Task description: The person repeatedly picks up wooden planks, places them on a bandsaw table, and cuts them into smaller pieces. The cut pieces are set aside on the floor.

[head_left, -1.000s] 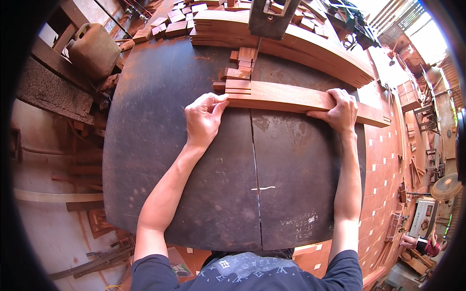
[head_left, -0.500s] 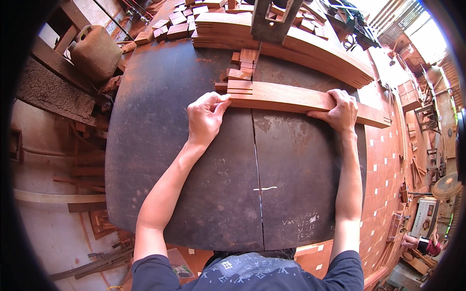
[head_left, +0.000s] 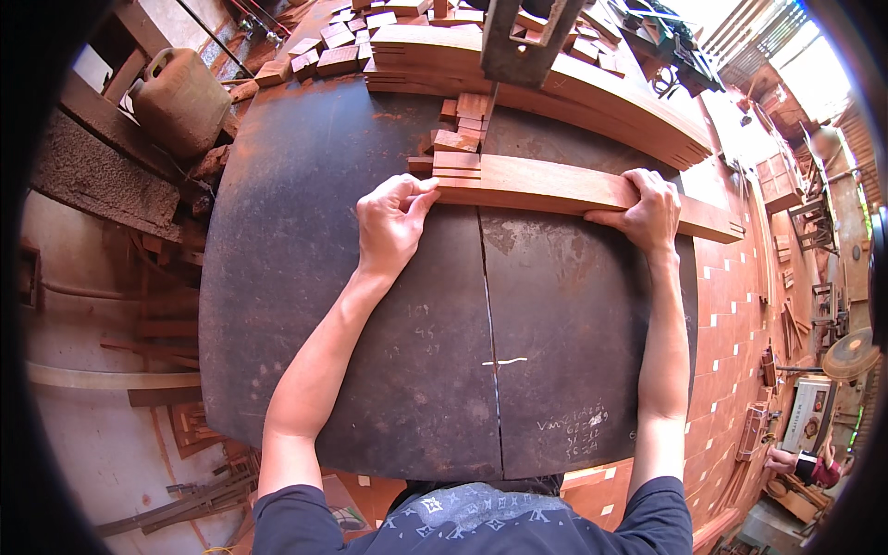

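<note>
A squared reddish wooden beam (head_left: 546, 183) lies across the dark metal saw table (head_left: 398, 370), with slits cut into both its ends. My left hand (head_left: 396, 222) pinches the beam's left end between thumb and curled fingers. Farther right, my right hand (head_left: 647, 215) wraps over the beam, thumb on the near side. A thin saw blade (head_left: 491, 104) comes down from the metal blade guide (head_left: 524, 42) just behind the beam's left part; where it meets the wood is hard to make out. Small wood blocks (head_left: 458, 139) sit beside the blade, against the beam's far side.
Longer curved beams (head_left: 601, 97) with slit ends lie across the table's far side. Behind them is a heap of offcuts (head_left: 338, 51). A dusty plastic jug (head_left: 180, 100) stands at far left. To the right are tiled floor (head_left: 717, 370), a fan (head_left: 851, 354) and another person (head_left: 814, 469).
</note>
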`<state>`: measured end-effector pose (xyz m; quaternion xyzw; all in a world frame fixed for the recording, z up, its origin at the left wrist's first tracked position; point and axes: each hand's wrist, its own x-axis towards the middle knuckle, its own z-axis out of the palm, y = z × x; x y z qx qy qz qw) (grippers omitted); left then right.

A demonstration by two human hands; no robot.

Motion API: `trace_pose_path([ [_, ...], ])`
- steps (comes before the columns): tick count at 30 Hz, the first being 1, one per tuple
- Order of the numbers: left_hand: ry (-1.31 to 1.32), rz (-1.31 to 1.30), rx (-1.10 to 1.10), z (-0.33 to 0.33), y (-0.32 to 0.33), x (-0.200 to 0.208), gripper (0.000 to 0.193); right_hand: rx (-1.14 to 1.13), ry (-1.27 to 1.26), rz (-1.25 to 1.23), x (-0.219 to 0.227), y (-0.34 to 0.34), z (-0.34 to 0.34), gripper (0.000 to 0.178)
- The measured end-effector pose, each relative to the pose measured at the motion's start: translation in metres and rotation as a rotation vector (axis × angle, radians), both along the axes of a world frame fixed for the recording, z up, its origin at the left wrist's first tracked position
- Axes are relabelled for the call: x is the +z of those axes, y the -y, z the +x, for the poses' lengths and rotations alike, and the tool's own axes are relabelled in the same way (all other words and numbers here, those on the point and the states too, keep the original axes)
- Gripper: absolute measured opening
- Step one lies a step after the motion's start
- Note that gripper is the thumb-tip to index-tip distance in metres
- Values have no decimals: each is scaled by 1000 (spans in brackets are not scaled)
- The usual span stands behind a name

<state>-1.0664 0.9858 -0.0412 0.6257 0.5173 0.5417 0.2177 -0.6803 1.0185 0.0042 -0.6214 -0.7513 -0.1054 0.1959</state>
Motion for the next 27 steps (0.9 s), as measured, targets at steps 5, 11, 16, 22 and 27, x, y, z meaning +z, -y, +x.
trace_pose_path([
  [5, -8, -2, 10, 0, -1, -2, 12, 13, 4, 17, 1, -3, 1, 93],
  [11, -15, -3, 15, 0, -3, -2, 12, 17, 7, 18, 1, -4, 0, 92],
  [16, 4, 6, 8, 0, -5, -3, 13, 11, 5, 20, 1, -5, -1, 92],
  [22, 0, -8, 9, 0, -6, -4, 13, 4, 15, 13, 2, -5, -1, 91],
  [27, 0, -23, 26, 1, -6, -3, 12, 7, 10, 4, 2, -6, -1, 91],
])
